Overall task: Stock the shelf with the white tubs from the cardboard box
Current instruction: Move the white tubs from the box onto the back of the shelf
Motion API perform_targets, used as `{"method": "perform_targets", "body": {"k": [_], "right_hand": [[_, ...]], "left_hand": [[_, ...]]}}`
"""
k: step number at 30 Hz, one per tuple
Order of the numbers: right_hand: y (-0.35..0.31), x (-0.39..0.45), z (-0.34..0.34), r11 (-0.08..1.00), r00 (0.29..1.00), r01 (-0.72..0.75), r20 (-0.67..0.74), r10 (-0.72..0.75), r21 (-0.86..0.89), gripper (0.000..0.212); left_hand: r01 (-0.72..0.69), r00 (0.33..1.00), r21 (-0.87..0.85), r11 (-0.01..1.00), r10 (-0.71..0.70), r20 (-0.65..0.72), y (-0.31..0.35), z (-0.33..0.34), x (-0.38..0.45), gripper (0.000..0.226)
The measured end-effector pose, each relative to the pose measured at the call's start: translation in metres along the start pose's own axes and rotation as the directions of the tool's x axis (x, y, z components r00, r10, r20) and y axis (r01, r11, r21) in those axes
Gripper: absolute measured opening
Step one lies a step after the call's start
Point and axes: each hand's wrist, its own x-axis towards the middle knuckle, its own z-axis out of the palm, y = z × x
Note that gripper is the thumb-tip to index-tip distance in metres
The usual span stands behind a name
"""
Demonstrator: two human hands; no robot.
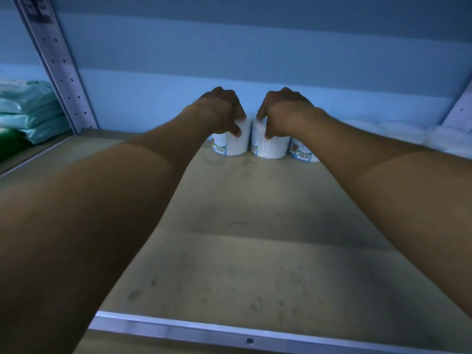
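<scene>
Both my arms reach deep into the shelf bay. My left hand (221, 108) grips the top of a white tub (236, 144) standing at the back of the beige shelf board (255, 251). Right beside it, my right hand (282, 112) grips the top of a second white tub (270, 146); the two tubs nearly touch. A third white tub (302, 152) with a barcode label stands just right of them, partly hidden by my right forearm. The cardboard box is out of view.
A perforated metal upright (61, 65) bounds the bay on the left, with stacked pale green packs (28, 111) beyond it. White soft packs (398, 131) lie along the back right. A metal rail (229, 333) edges the shelf front. The blue back wall (229, 52) is close behind the tubs.
</scene>
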Motion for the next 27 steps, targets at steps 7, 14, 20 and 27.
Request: {"method": "perform_targets", "body": {"k": [7,14,20,27], "right_hand": [[0.010,-0.014,0.005,0.990,0.999,0.023,0.029,-0.027,0.140,0.075],[0.012,-0.062,-0.012,0.984,0.998,0.041,0.039,-0.048,0.171,0.082],[0.001,-0.117,-0.032,0.981,0.995,0.089,0.037,-0.097,0.172,0.078],[-0.025,-0.204,-0.036,0.979,0.987,0.157,0.002,-0.158,0.130,0.075]], "left_hand": [[-0.041,0.997,0.094,0.995,0.035,0.065,0.006,-0.001,-0.025,0.080],[-0.023,0.996,0.124,0.992,0.012,0.088,0.010,-0.025,-0.069,0.077],[-0.016,0.996,0.127,0.992,0.005,0.086,0.013,-0.055,-0.130,0.070],[-0.077,0.997,0.103,0.992,0.074,0.038,0.025,-0.068,-0.217,0.070]]}}
